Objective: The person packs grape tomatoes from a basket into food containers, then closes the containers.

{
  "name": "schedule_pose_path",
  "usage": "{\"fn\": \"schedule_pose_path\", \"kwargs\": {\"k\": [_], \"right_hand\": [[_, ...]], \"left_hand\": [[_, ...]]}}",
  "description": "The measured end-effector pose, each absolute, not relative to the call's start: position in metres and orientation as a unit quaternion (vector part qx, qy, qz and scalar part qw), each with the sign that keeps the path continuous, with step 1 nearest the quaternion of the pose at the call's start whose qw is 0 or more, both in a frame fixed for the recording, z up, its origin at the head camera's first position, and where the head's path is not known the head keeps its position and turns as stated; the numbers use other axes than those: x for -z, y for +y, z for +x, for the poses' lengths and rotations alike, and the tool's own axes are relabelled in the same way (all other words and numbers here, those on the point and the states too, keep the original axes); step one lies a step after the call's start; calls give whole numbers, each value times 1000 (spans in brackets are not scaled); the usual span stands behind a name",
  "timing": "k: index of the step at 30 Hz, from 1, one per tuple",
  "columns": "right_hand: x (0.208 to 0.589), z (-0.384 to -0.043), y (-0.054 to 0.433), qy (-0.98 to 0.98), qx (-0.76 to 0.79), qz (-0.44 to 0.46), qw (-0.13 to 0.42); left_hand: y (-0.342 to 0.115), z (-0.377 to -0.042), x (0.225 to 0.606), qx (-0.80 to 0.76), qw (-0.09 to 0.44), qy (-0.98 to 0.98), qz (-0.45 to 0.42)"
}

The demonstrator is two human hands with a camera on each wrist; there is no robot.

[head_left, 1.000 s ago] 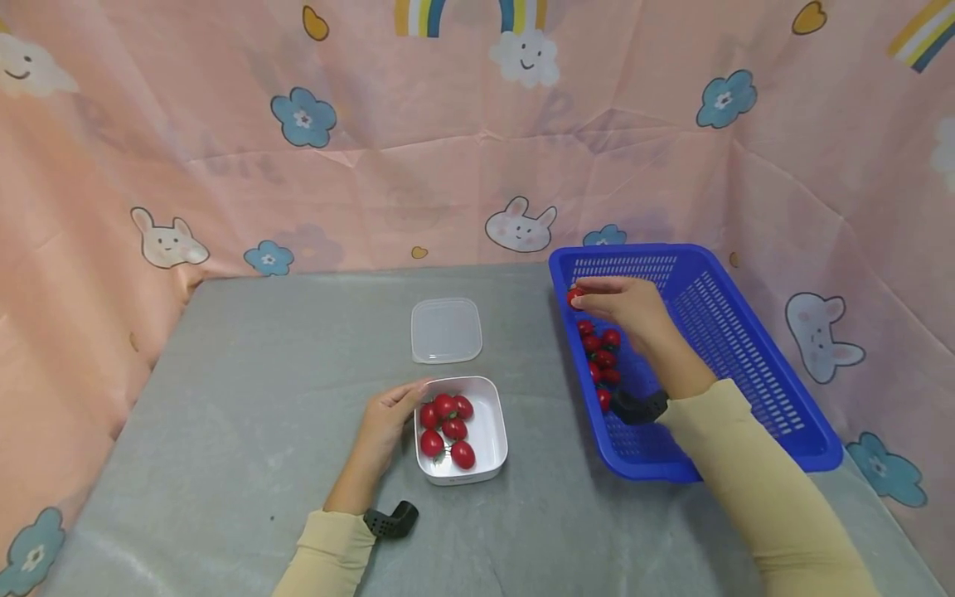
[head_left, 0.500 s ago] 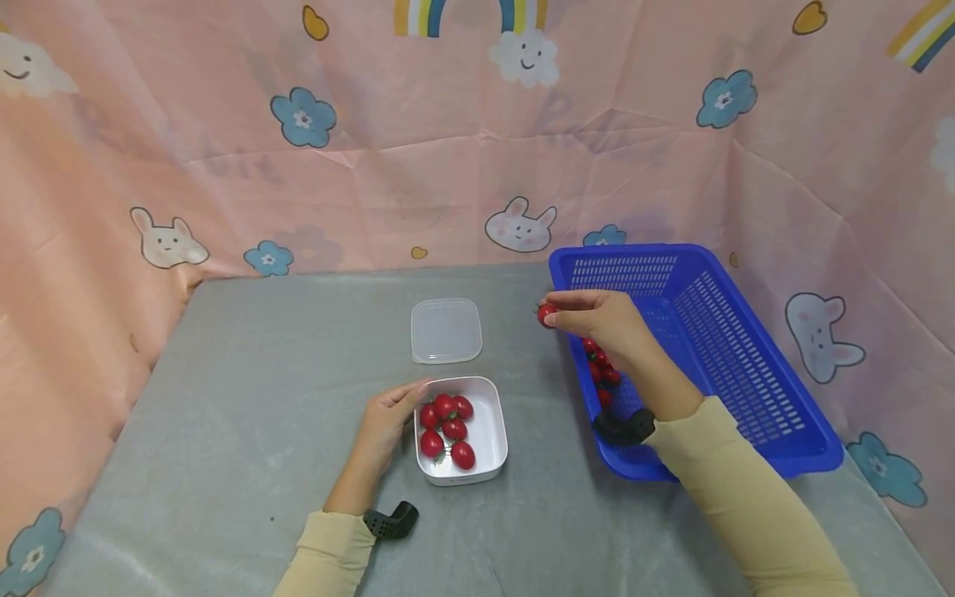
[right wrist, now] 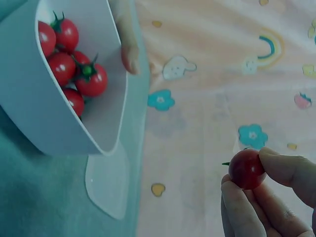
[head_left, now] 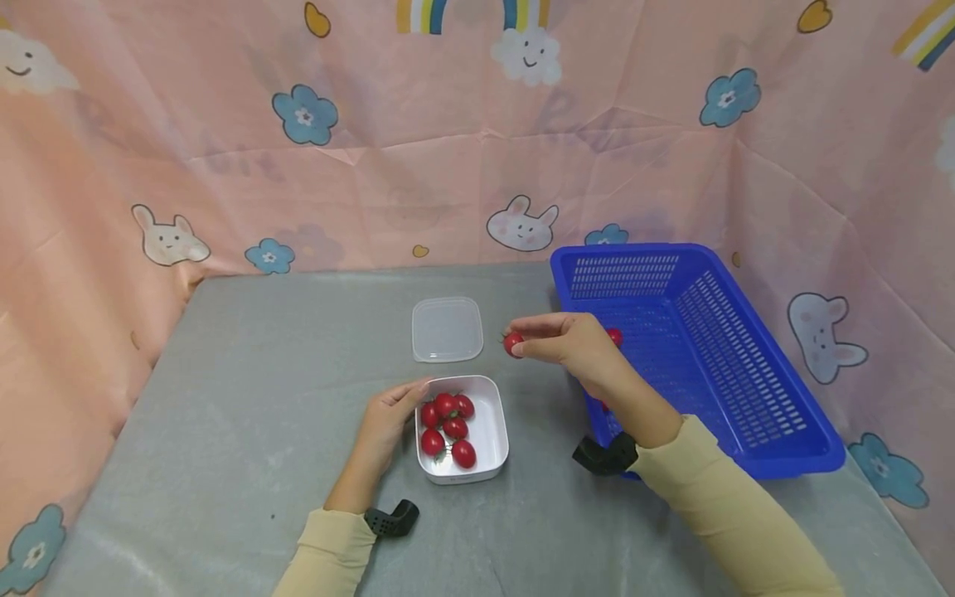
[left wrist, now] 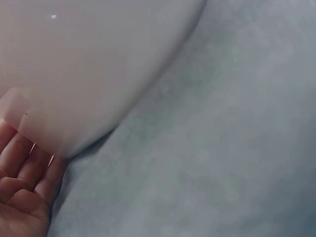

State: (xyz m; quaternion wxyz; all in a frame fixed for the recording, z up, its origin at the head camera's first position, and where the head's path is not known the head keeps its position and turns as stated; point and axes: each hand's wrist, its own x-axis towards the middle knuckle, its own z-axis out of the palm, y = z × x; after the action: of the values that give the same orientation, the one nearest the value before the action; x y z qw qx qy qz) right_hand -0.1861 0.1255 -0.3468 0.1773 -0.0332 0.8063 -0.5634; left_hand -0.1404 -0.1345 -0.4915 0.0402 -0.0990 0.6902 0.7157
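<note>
Between the thumb and fingertips of my right hand (head_left: 570,344) is a cherry tomato (right wrist: 247,169) with a green stem. This hand is above the table, between the clear lid and the blue basket. My left hand (head_left: 384,427) holds the left side of a white square box (head_left: 488,427), with a fingertip at its rim. In the left wrist view its fingers (left wrist: 27,158) lie against the outer wall. Several cherry tomatoes (head_left: 455,428) sit in the box, mostly on its left side. More tomatoes (head_left: 614,336) in the basket are largely hidden behind my right hand and forearm.
The blue slotted basket (head_left: 776,348) stands on the right of the grey-covered table (head_left: 261,414). Behind the box a translucent lid (head_left: 447,330) lies flat. A pink printed cloth (head_left: 418,166) hangs along the back and sides.
My right hand has carried the cherry tomato out of the basket, leftward and toward the box. The left hand and the box have stayed in place.
</note>
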Motion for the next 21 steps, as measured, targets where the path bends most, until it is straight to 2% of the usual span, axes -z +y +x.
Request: {"fn": "schedule_pose_path", "kwargs": {"k": [14, 21], "right_hand": [[356, -148, 100, 805, 550, -88, 203], [365, -139, 91, 803, 549, -79, 219]], "left_hand": [[-134, -142, 491, -711, 44, 695, -99], [-135, -142, 492, -712, 40, 694, -95]]}}
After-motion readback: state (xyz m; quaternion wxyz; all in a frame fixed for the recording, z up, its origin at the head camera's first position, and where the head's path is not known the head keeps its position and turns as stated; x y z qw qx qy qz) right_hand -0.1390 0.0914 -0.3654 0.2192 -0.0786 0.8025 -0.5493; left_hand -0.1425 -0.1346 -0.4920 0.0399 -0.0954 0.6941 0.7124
